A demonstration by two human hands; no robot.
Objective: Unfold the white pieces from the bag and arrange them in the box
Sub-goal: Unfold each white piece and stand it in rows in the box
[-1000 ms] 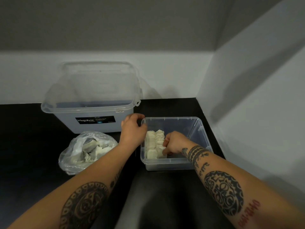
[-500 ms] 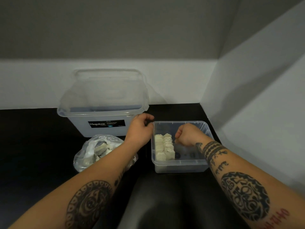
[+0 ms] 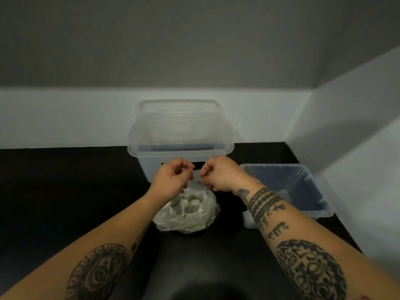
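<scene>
So the bag is the clear crinkly plastic kind, sitting on the black tabletop pretty much dead centre, right in front of the big clear tub. You can see a bunch of white pieces bunched up inside it, mouth of the bag facing up.

Both hands are up over the top of the bag, close together but not touching. The left hand has its fingers curled in, fingertips down near the bag's opening. The right hand is curled the same way. Honestly can't tell if either one is pinching anything, it's too blurry there.

The small box is off to the right near the wall, also clear plastic. Its left end is hidden behind the right forearm, so I can't make out what's in that part.

The big tub has a clear lid on top; can't tell what's inside.
</scene>
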